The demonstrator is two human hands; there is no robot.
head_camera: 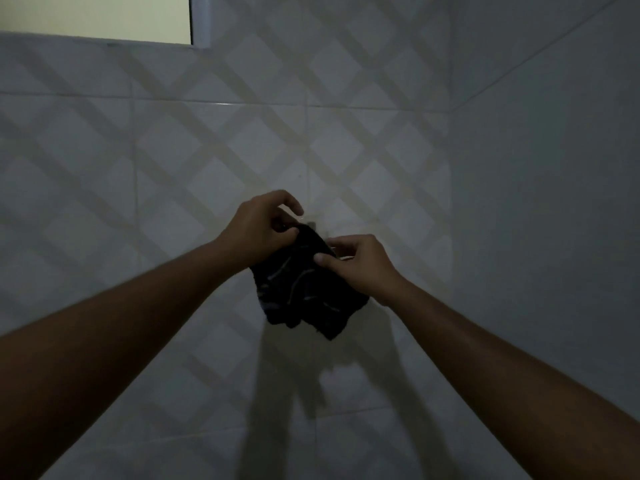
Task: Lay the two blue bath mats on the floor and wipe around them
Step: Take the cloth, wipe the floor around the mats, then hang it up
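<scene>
Pinching dark cloth: left hand, right hand.

A dim tiled wall with a pale diamond lattice pattern meets a plain side wall at a corner, a lit window at upper left.

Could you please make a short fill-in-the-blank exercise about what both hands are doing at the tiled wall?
1. Both hands hold a dark ____ against the wall.
2. The left hand grips its ____ edge.
3. The right hand pinches it with the ____ in front.
4. The wall tiles carry a ____ pattern.

Missing words: cloth; top; thumb; diamond
</scene>
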